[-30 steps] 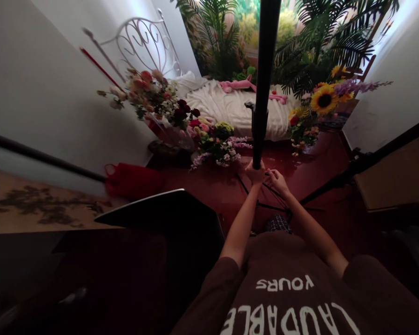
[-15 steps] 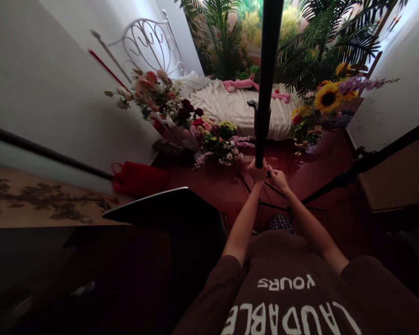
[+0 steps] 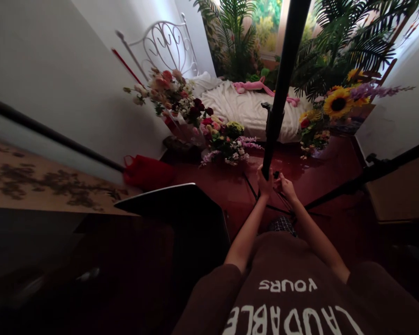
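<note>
Clasping the pole (image 3: 283, 86) low with the left hand (image 3: 265, 183), before the bed (image 3: 242, 111); bunching the right hand (image 3: 287, 187) by a knob (image 3: 276, 174), cannot tell whether pinching it. Could tip into the flowers (image 3: 226, 139) through a slack left grip.

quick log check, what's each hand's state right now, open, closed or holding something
Left hand: closed around the long black tubular pole.
Right hand: fingers curled near the small black fitting; grip cannot be told.

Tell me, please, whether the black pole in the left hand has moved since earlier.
Yes, apparently rightward: up high, the black pole now crosses the bright backdrop farther right, though the shifted viewpoint may explain some.
</note>
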{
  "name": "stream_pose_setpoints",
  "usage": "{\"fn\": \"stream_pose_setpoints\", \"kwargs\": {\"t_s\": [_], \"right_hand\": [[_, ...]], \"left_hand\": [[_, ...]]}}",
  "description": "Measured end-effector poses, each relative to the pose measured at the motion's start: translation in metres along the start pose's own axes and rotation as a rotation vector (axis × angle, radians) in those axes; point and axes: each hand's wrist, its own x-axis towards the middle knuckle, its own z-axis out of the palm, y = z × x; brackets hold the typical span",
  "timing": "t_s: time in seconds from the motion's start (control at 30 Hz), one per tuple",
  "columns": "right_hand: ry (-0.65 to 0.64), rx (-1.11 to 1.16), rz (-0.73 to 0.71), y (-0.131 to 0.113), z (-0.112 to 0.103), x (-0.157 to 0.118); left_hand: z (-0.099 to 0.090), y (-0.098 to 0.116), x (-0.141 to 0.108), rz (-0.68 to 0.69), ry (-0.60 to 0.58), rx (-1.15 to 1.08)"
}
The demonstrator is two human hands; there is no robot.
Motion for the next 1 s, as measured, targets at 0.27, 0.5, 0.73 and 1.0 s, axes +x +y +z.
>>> {"fn": "stream_pose_setpoints", "kwargs": {"t_s": [0.27, 0.5, 0.73, 1.0], "right_hand": [[0.269, 0.020, 0.156, 0.034, -0.084, -0.027], [0.702, 0.236, 0.112, 0.027, -0.173, -0.042], [0.943, 0.313, -0.094, -0.003, -0.233, -0.056], [0.801, 0.030, -0.153, -0.024, -0.257, -0.072]], "left_hand": [[-0.002, -0.023, -0.045, -0.046, 0.088, 0.058], [0.042, -0.003, -0.102, -0.186, -0.109, -0.001], [0.117, 0.056, -0.106, 0.051, -0.593, -0.293], [0.206, 0.113, -0.114, 0.217, -1.001, -0.422]]}}
